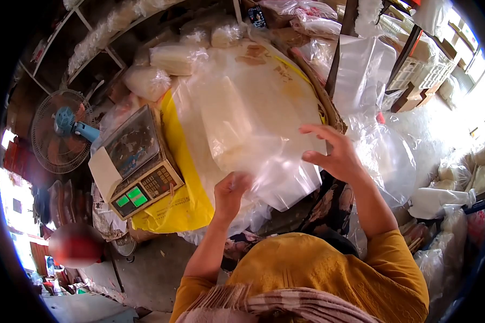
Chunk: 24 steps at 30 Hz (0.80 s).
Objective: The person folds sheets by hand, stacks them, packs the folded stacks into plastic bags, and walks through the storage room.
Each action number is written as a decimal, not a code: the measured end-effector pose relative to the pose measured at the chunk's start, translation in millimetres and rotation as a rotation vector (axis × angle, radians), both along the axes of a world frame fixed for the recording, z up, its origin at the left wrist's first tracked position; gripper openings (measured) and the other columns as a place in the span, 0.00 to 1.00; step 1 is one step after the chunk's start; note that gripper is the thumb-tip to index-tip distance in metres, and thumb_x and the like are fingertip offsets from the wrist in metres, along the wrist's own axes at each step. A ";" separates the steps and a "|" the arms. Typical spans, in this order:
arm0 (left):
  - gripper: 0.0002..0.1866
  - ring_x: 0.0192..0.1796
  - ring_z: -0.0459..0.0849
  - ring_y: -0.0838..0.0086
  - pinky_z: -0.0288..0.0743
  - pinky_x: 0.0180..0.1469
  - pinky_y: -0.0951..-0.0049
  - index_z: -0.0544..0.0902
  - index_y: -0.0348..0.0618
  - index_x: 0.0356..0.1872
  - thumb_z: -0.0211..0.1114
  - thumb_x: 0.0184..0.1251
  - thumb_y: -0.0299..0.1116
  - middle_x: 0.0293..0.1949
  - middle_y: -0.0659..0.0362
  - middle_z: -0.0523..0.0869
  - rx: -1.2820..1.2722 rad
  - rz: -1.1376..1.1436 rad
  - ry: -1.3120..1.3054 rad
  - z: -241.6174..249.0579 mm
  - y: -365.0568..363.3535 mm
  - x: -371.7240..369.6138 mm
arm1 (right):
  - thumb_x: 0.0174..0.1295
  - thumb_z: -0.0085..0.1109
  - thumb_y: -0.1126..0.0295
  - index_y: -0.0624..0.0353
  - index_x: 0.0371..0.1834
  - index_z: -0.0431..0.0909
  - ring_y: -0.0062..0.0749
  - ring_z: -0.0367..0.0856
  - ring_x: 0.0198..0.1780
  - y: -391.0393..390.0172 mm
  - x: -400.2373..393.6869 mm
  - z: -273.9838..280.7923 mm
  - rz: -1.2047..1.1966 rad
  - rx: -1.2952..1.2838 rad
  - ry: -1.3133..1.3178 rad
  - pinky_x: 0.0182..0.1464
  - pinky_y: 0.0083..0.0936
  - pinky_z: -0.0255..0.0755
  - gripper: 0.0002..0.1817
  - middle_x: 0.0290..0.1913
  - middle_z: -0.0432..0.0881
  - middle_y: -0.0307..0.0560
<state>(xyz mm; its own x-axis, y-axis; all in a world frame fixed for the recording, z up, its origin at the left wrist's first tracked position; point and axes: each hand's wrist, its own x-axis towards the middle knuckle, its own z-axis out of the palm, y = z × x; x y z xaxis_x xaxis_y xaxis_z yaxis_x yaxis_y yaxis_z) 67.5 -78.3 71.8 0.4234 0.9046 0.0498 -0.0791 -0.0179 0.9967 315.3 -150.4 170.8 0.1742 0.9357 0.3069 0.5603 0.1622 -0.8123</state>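
Note:
A long clear plastic bag lies on the pale worktop, with something whitish inside its far part. Its loose, shiny near end spreads toward my body and is partly blurred. My left hand is closed at the left corner of this end, pinching the plastic. To the right of the bag, my right hand is held with thumb and fingers apart and nothing between them. Left of the bag stands a weighing scale with a lit green display.
Filled clear bags line the worktop's far edge. A yellow sheet sticks out beside the scale. A fan stands at the left. Large plastic sheeting hangs at the right, near white crates. A blurred red object is at the lower left.

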 end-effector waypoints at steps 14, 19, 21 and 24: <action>0.07 0.22 0.70 0.78 0.69 0.28 0.80 0.75 0.43 0.28 0.61 0.63 0.33 0.22 0.66 0.72 -0.348 -0.111 -0.118 -1.8 -27.8 6.9 | 0.53 0.69 0.68 0.62 0.23 0.74 0.16 0.76 0.25 -1.4 -50.0 -70.3 0.295 -0.444 0.325 0.28 0.16 0.68 0.12 0.22 0.79 0.36; 0.09 0.17 0.66 0.81 0.62 0.19 0.81 0.72 0.47 0.24 0.56 0.65 0.33 0.19 0.68 0.69 -0.773 -0.021 -0.789 -4.9 4.9 -45.5 | 0.48 0.69 0.65 0.62 0.27 0.74 0.29 0.81 0.29 3.7 32.8 -99.5 -0.133 -0.431 -0.176 0.30 0.25 0.74 0.14 0.27 0.81 0.45; 0.09 0.16 0.65 0.82 0.59 0.16 0.81 0.72 0.48 0.24 0.56 0.65 0.33 0.18 0.68 0.68 -0.713 0.002 -0.624 1.9 6.9 -42.9 | 0.49 0.67 0.70 0.64 0.38 0.75 0.34 0.81 0.36 1.5 24.4 -82.2 -0.121 -0.106 -0.313 0.37 0.26 0.74 0.15 0.35 0.81 0.49; 0.06 0.16 0.64 0.83 0.56 0.15 0.81 0.74 0.49 0.27 0.55 0.64 0.34 0.18 0.68 0.69 -0.544 0.079 -0.426 11.9 -8.3 -13.5 | 0.49 0.66 0.74 0.64 0.46 0.73 0.38 0.80 0.42 2.2 -26.8 -29.0 0.107 0.496 -0.103 0.45 0.29 0.73 0.20 0.41 0.80 0.51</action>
